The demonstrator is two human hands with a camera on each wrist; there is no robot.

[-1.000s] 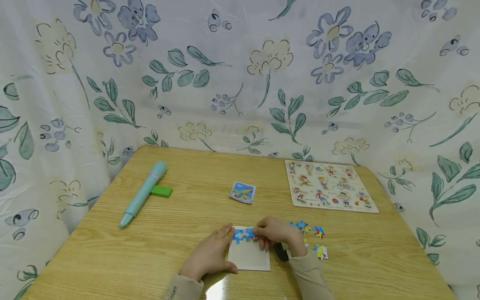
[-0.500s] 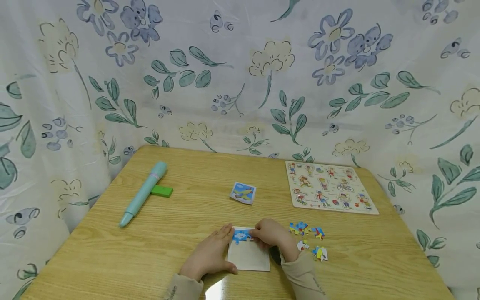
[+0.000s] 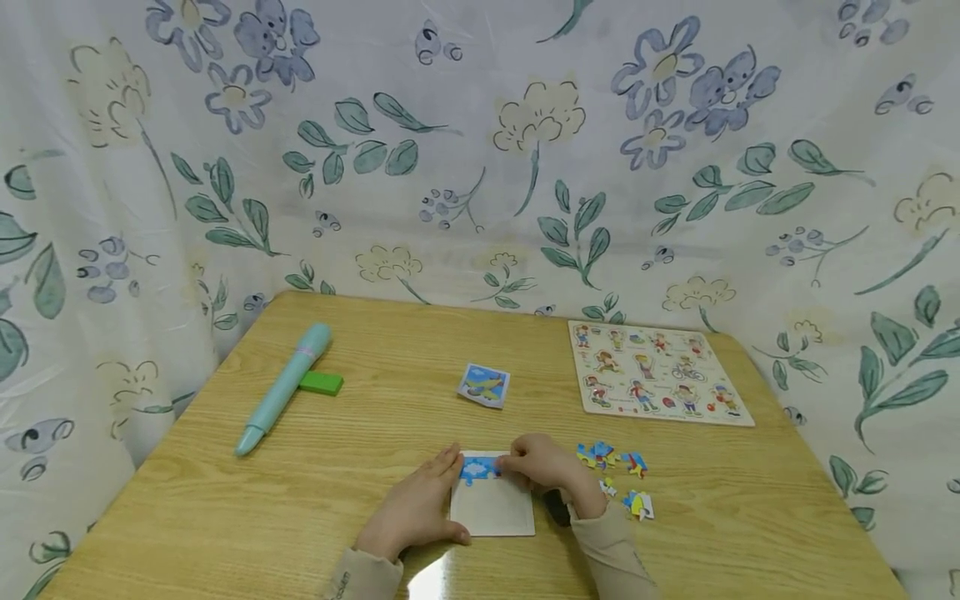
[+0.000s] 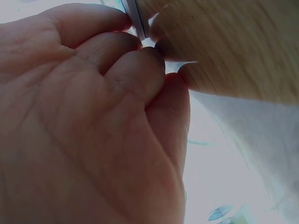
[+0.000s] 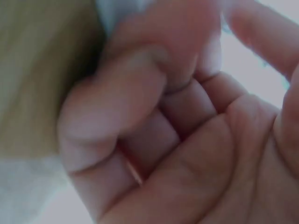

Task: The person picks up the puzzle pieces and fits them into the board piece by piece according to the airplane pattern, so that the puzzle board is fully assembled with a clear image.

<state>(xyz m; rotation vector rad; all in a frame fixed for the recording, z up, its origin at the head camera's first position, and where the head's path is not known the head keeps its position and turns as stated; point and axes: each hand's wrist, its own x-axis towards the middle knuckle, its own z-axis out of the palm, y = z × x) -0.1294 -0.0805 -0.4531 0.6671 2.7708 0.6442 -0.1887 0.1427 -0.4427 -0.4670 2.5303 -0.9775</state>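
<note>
A small pale puzzle board (image 3: 491, 512) lies flat near the front of the table. Blue puzzle pieces with a white cloud (image 3: 474, 468) sit along its top edge. My left hand (image 3: 412, 510) rests along the board's left side, fingers extended and thumb at the lower corner; the left wrist view catches the board's edge (image 4: 136, 18) at the fingertips. At the top right of the board, my right hand (image 3: 547, 467) pinches a blue puzzle piece (image 3: 496, 468) against the others, partly hidden by the fingers. In the right wrist view, the other fingers (image 5: 112, 107) are curled.
Several loose puzzle pieces (image 3: 637, 504) lie right of the right hand. A picture card with an airplane (image 3: 483, 386) is beyond the board. A larger picture board (image 3: 663, 372) lies at back right; a teal pen-shaped object (image 3: 285, 387) and green block (image 3: 321, 383) at left.
The right hand has brought its puzzle piece left, and the gap between it and the piece beside it has closed. The left hand stays at the board's side.
</note>
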